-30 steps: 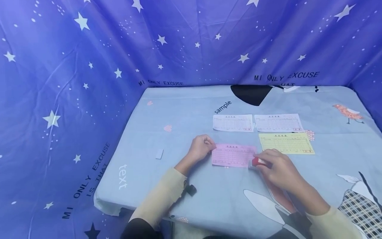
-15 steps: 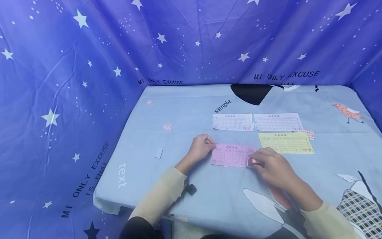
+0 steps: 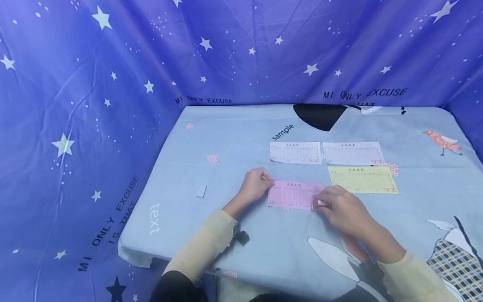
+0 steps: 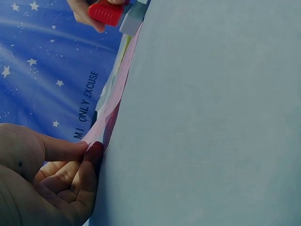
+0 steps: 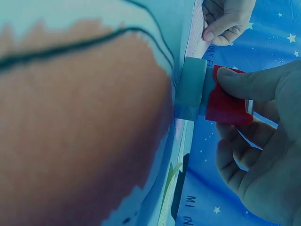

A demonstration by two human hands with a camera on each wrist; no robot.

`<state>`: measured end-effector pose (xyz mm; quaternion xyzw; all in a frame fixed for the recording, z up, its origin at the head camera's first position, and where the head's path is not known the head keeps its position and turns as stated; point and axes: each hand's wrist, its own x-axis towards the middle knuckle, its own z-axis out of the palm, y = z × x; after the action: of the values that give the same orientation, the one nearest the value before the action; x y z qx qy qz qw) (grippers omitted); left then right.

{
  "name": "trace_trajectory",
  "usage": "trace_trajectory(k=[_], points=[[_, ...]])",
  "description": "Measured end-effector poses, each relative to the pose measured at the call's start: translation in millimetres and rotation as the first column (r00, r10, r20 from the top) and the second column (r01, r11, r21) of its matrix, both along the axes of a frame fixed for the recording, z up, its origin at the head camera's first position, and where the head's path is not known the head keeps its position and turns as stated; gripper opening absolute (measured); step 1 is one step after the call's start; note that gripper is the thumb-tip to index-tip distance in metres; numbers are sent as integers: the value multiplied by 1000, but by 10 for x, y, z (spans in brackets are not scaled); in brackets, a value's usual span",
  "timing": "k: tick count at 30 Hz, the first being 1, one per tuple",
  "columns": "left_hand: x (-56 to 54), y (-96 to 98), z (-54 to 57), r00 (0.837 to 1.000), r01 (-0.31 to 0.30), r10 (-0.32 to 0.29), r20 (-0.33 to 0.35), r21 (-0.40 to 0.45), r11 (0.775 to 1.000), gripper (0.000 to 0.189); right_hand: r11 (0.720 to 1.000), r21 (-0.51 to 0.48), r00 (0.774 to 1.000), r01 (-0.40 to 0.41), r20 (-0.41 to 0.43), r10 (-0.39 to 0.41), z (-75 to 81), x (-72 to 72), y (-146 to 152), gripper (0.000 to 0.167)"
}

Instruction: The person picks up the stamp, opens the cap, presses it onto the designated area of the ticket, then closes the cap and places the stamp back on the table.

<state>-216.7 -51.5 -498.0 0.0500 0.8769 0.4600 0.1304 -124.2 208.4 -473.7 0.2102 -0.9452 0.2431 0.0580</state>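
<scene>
A pink printed slip (image 3: 290, 195) lies on the cloth-covered table in front of me. My left hand (image 3: 255, 183) pinches its upper left corner between thumb and fingers, and the left wrist view shows the slip's edge (image 4: 109, 115) slightly lifted there. In my right hand (image 3: 345, 209) is a stamp (image 5: 229, 96) with a red grip and a grey base, gripped by thumb and fingers. The stamp's base rests on the slip's lower right corner, covering it. Right of the pink slip lies a yellow slip (image 3: 362, 179), marked in red at its lower right.
Two white slips (image 3: 295, 152) with red marks lie side by side farther back. A small pale rectangular piece (image 3: 201, 191) sits on the left of the tablecloth (image 3: 181, 159). A starry blue curtain (image 3: 234, 50) hangs behind and beside the table.
My right hand has moved the stamp a little to the left, onto the pink slip's lower right corner, and has stayed there. My left hand has kept its hold on the slip.
</scene>
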Motion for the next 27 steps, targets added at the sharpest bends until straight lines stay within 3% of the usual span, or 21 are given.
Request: trace_trajectory(k=[13, 27], points=[[-18, -11, 12, 1000, 10, -10, -1, -6, 1000, 8, 1000, -15, 999, -9, 38, 10, 0, -53, 3, 25], [-55, 12, -42, 1000, -8, 8, -7, -9, 1000, 10, 998, 62, 999, 30, 23, -32, -32, -75, -40, 27]])
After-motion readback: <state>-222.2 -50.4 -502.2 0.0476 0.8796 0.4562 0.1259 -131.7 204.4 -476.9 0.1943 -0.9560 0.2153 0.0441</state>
